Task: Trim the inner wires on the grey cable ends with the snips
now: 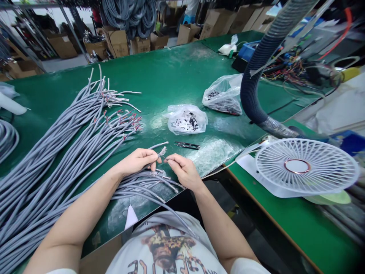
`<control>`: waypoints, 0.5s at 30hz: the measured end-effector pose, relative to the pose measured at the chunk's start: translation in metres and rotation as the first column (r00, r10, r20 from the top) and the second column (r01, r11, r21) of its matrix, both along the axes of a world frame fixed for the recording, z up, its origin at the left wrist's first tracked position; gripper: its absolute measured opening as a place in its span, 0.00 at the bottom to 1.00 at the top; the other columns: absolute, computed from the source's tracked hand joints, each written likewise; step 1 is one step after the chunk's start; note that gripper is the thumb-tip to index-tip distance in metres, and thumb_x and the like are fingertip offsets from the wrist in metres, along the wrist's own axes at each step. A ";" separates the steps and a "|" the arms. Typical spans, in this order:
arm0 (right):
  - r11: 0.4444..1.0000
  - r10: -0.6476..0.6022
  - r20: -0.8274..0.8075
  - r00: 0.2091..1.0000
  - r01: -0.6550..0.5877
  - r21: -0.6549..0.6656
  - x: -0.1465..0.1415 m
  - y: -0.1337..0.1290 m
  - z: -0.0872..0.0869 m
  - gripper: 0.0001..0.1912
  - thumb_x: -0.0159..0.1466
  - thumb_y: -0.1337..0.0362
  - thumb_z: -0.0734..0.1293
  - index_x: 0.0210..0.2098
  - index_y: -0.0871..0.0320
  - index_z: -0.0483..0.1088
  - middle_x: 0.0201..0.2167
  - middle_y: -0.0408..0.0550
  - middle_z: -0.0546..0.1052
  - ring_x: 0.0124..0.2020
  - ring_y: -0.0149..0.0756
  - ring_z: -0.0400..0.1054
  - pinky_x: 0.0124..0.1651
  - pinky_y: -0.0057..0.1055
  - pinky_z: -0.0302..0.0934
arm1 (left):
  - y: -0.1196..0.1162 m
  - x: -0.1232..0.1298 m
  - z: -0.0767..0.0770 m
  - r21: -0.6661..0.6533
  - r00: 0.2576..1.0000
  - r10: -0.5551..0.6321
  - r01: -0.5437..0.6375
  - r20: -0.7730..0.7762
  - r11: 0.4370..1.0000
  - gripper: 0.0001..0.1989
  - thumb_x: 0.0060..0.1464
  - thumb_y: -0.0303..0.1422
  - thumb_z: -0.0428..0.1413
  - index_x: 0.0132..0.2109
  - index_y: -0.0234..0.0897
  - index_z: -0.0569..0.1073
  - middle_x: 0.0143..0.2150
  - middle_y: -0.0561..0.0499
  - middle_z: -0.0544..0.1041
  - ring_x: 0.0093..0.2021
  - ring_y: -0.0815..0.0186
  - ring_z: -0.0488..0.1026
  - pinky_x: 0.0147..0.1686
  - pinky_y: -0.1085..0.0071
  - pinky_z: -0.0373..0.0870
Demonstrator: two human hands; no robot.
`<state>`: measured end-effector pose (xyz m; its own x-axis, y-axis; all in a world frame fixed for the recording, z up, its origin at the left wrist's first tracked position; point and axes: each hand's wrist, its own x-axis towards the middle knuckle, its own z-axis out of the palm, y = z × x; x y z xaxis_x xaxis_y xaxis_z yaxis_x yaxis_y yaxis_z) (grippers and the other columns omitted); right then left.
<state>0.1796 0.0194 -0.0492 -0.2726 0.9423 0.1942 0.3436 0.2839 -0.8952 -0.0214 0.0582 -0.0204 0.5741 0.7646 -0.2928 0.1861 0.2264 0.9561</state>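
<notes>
My left hand [142,159] is closed around the end of a grey cable, whose frayed pale strands [163,151] stick up past the fingertips. Close beside it, my right hand [182,169] pinches thin wires at that same cable end. Just under both hands lies a bunch of grey cables [137,186] with stripped ends. Two larger bundles of grey cables [65,140] stretch away to the left, many ends showing red and white wires. Beyond my hands rests a pair of black thread snips [186,145].
A plastic bag of small black and white parts [187,121] sits ahead, with another filled bag [224,95] behind it. A ribbed hose [251,83] and white fan [306,166] stand at the right. Cardboard boxes [116,42] line the back.
</notes>
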 end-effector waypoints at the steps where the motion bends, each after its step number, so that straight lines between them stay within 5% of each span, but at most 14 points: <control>1: 1.000 0.002 0.000 1.000 -0.002 -0.005 0.000 0.000 0.001 0.12 0.67 0.64 0.58 0.36 0.60 0.73 0.30 0.45 0.76 0.29 0.28 0.67 0.35 0.25 0.60 | 0.000 0.000 0.001 0.014 1.000 0.004 -0.003 -0.018 1.000 0.17 0.54 0.43 0.54 0.35 0.30 0.74 0.22 0.52 0.73 0.22 0.73 0.64 0.26 0.77 0.59; 11: 0.996 0.012 0.016 1.000 -0.014 0.091 -0.010 -0.015 0.018 0.13 0.68 0.63 0.56 0.35 0.59 0.71 0.27 0.44 0.75 0.26 0.28 0.66 0.32 0.24 0.60 | -0.005 0.010 -0.004 0.149 0.992 0.054 -0.037 -0.112 0.988 0.18 0.52 0.44 0.54 0.32 0.30 0.74 0.21 0.52 0.71 0.23 0.71 0.63 0.27 0.75 0.59; 15: 0.945 0.231 0.070 0.970 -0.241 0.219 -0.008 -0.030 0.039 0.13 0.67 0.61 0.57 0.34 0.56 0.71 0.29 0.46 0.77 0.30 0.30 0.71 0.36 0.24 0.64 | -0.002 0.008 -0.009 0.286 0.950 0.222 -0.154 -0.222 0.946 0.17 0.56 0.42 0.50 0.31 0.32 0.73 0.20 0.55 0.68 0.21 0.73 0.60 0.24 0.77 0.55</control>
<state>0.1718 -0.0103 -0.0106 -0.4950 0.7833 0.3761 0.2789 0.5532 -0.7850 -0.0138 0.0559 -0.0299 0.3473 0.9200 -0.1817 0.4030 0.0285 0.9148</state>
